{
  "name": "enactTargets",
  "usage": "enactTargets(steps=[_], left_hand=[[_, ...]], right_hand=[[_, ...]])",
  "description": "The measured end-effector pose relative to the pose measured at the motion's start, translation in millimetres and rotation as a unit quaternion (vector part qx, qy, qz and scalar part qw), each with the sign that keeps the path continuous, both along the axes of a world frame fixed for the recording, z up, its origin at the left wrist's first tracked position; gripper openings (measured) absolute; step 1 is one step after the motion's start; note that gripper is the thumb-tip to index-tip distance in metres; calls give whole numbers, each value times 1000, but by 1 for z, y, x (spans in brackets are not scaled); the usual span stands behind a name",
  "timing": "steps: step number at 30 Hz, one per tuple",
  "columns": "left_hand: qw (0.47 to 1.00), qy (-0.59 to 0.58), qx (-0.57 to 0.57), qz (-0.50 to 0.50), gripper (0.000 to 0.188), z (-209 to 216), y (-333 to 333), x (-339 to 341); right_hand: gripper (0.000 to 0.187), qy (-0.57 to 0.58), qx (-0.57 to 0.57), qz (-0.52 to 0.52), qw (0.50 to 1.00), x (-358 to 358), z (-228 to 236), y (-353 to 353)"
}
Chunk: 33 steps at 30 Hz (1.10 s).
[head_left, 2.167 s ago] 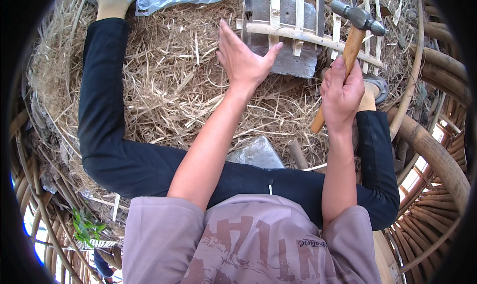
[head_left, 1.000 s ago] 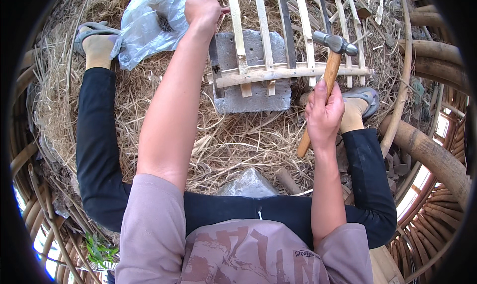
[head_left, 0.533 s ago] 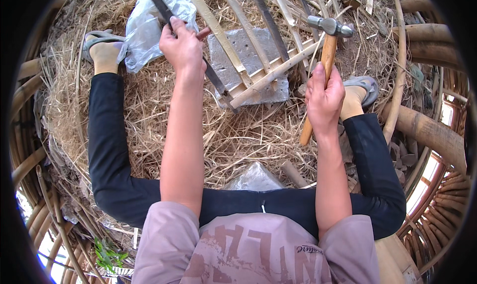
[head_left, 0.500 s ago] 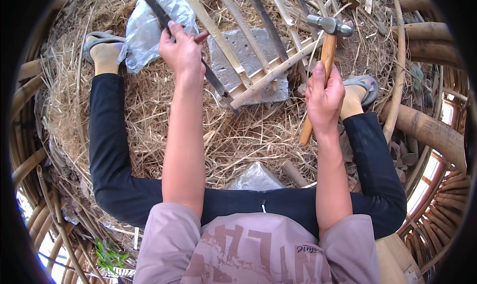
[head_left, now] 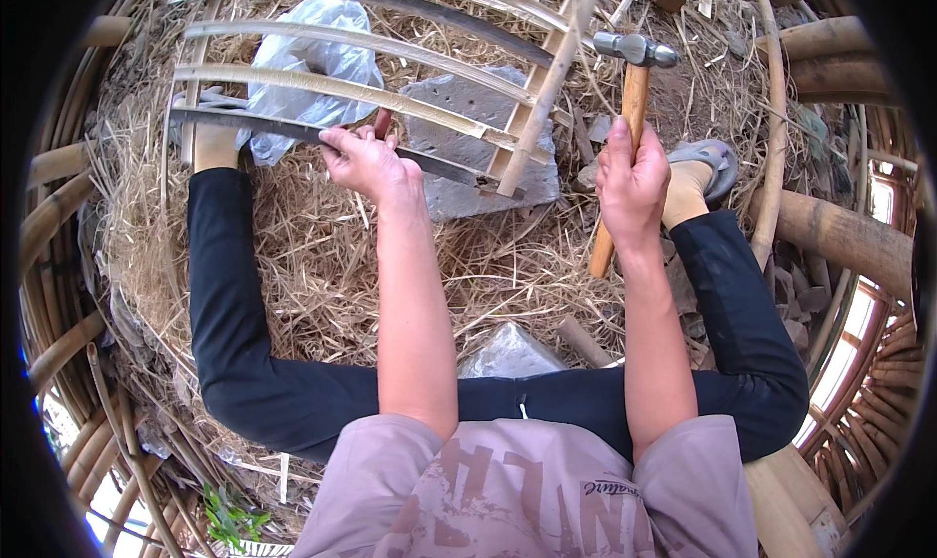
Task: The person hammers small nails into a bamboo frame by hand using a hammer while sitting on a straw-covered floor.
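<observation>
My left hand (head_left: pixel 371 165) is closed round the dark outer slat (head_left: pixel 244 122) of a bamboo frame. Several pale and dark slats run side by side in this frame, joined to a crosspiece (head_left: pixel 537 119) at the right and another crosspiece (head_left: pixel 192 89) at the left. The crosspiece at the right lies over a grey concrete block (head_left: pixel 449 202). In my right hand (head_left: pixel 632 182) is a hammer (head_left: pixel 634 94), gripped by its wooden handle. Its metal head points up, just right of the frame and apart from it.
Dry straw and shavings (head_left: pixel 322 294) cover the ground. A clear plastic bag (head_left: pixel 337 55) lies partly under the frame. Another pale block (head_left: pixel 512 351) sits close to my lap. Bamboo poles (head_left: pixel 839 236) stand along the right side, and green leaves (head_left: pixel 232 519) show at the lower left.
My left hand has moved slightly right and down. The bamboo frame has swung round, so its slats now run nearly crosswise to the left. The hammer has barely moved.
</observation>
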<state>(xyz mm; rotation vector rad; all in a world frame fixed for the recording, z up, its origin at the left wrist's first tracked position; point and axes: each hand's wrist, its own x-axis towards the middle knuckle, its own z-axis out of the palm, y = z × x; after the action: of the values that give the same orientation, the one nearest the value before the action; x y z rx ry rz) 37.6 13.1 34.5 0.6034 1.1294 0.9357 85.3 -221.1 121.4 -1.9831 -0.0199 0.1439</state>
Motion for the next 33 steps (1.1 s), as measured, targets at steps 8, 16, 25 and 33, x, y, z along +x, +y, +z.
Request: enactTargets(steps=[8,16,25,33], left_hand=[[991,59,-70,99,30,-18,-20,-6],[990,67,-91,88,30,-6,-22,-3],[775,486,398,-73,48,-6,-2,-85],[376,382,698,-475,43,11,129,-2]], right_hand=[[37,-14,-25,-7,1000,5,-7,-8],[39,-17,-33,-14,999,10,-7,-12],[37,-8,-13,-25,1000,12,0,-8],[37,-29,-24,-16,999,13,-8,-7]])
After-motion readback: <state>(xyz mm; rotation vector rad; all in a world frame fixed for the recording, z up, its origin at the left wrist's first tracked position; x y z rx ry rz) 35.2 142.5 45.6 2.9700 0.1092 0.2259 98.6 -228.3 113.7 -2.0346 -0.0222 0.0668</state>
